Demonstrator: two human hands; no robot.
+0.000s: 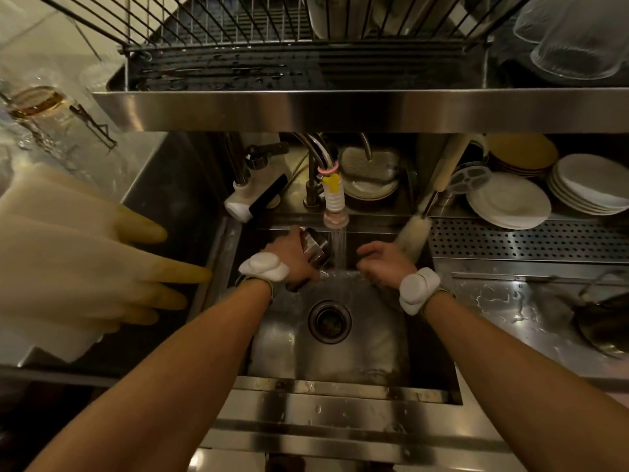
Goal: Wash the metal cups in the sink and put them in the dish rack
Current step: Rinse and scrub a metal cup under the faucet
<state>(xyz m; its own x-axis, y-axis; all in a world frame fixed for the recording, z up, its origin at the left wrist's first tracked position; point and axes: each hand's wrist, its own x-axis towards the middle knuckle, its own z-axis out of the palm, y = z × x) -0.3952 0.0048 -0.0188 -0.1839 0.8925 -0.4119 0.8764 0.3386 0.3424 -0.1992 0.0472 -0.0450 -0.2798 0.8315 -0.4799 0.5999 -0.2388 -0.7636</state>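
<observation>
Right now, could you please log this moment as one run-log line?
phase: rinsing | left hand: holds metal cup beside water stream | right hand: empty, in sink | dish rack: no metal cup visible

Kitchen dishwashing station, stainless steel sink [340, 356] with running faucet [335, 199], wire dish rack [238, 32] overhead, stacked plates [510, 202] on shelf, rubber gloves [85, 264] hanging at left, bottle brush [413, 233] nearby
</observation>
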